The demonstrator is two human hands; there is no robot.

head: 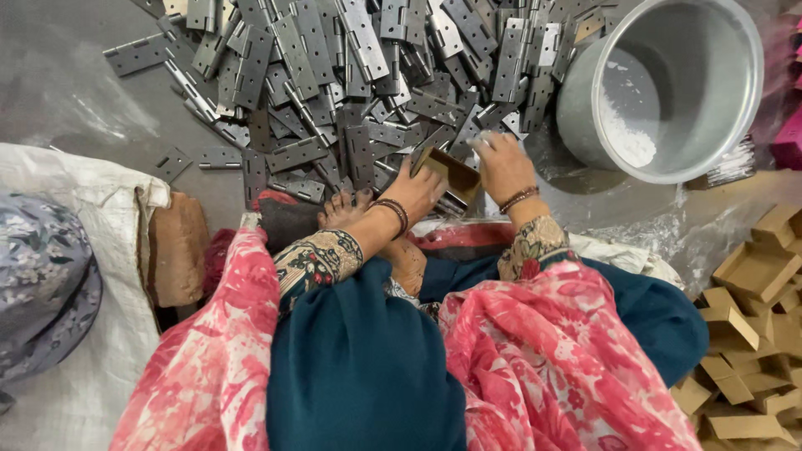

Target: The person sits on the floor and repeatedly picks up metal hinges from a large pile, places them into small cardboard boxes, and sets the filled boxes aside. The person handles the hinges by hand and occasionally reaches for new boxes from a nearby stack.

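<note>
A large heap of grey metal hinges covers the floor in front of me. My left hand grips one end of a small open brown cardboard box, held just above the near edge of the heap. My right hand rests on the hinges beside the box's other end, fingers dusted white and curled over the metal; whether it holds a hinge is hidden. Both wrists wear dark bead bracelets. My bare foot lies under the left forearm.
A round metal pot with white powder inside stands at the upper right. A pile of folded brown cardboard boxes lies at the right. A white woven sack and a brown block are at the left.
</note>
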